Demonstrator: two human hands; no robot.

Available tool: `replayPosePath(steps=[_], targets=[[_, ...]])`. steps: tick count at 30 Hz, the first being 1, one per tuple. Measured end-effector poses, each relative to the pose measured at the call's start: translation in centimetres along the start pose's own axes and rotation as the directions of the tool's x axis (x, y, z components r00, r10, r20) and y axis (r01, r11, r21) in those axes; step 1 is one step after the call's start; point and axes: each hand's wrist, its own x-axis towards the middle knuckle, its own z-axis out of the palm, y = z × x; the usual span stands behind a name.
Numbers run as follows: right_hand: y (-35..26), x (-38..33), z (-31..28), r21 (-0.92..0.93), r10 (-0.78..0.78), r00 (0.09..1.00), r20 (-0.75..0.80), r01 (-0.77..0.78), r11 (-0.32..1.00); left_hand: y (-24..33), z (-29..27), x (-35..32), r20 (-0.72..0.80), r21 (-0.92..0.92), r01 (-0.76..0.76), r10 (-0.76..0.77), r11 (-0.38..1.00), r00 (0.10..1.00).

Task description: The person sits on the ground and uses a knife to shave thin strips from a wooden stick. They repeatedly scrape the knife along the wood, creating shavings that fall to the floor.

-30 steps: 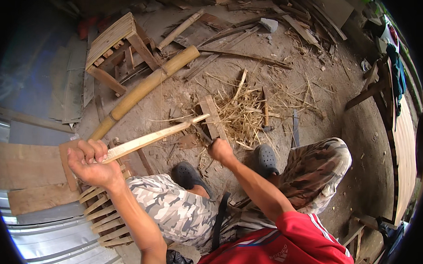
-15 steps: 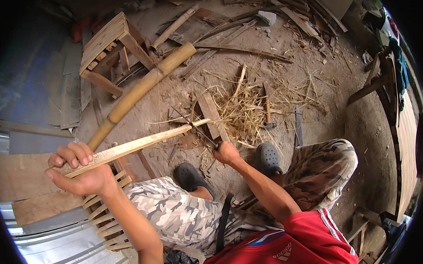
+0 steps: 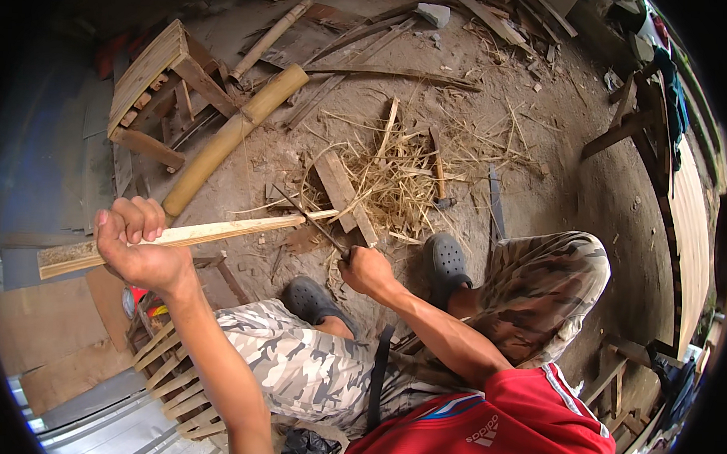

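Observation:
My left hand (image 3: 145, 247) is closed around a long, pale bamboo strip (image 3: 219, 231), whose rough end sticks out to the left past the wrist. The strip runs rightward and narrows to a thin tip. In my right hand (image 3: 367, 271), fingers wrapped round its handle, is a knife (image 3: 325, 233). Its dark, slim blade points up and to the left, crossing the strip close to the tip. Below the tip area lies a flat wooden board (image 3: 335, 182) on the ground, beside a heap of thin shavings (image 3: 405, 176).
A thick bamboo pole (image 3: 234, 138) leans by a small wooden stool (image 3: 152, 79) at the far left. A hammer (image 3: 441, 174) and a flat saw-like blade (image 3: 496, 201) lie right of the shavings. Planks (image 3: 385, 72) and a pale block (image 3: 433, 15) lie far back. A wooden bench (image 3: 687, 246) stands at right.
My left hand has moved up and along the strip toward its tip, so the rough end now shows beyond the hand. The strip lies more level. The knife stays across its tip.

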Motion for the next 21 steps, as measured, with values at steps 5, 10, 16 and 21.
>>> replayPosePath(steps=[5, 10, 16, 21], targets=[[-0.6, 0.0, 0.5, 0.205, -0.079, 0.997, -0.003, 0.078, 0.976, -0.1, 0.0, 0.6, -0.085, 0.008, 0.009, -0.008, 1.000, 0.996], [-3.4, -2.2, 0.4, 0.029, -0.289, 0.948, -0.132, 0.296, 0.955, -0.1, -0.9, 0.3, -0.069, 0.001, 0.020, -0.020, 1.000, 0.997], [8.0, 6.1, 1.7, -0.224, -0.024, 0.997, -0.078, 0.006, 0.975, 0.4, 0.3, -0.3, -0.007, -0.011, 0.004, -0.004, 1.000, 1.000], [11.4, 5.5, 1.9, -0.092, 0.187, 0.971, -0.148, -0.202, 0.975, 0.3, -0.6, -1.0, -0.009, -0.038, 0.006, -0.006, 0.999, 1.000]])
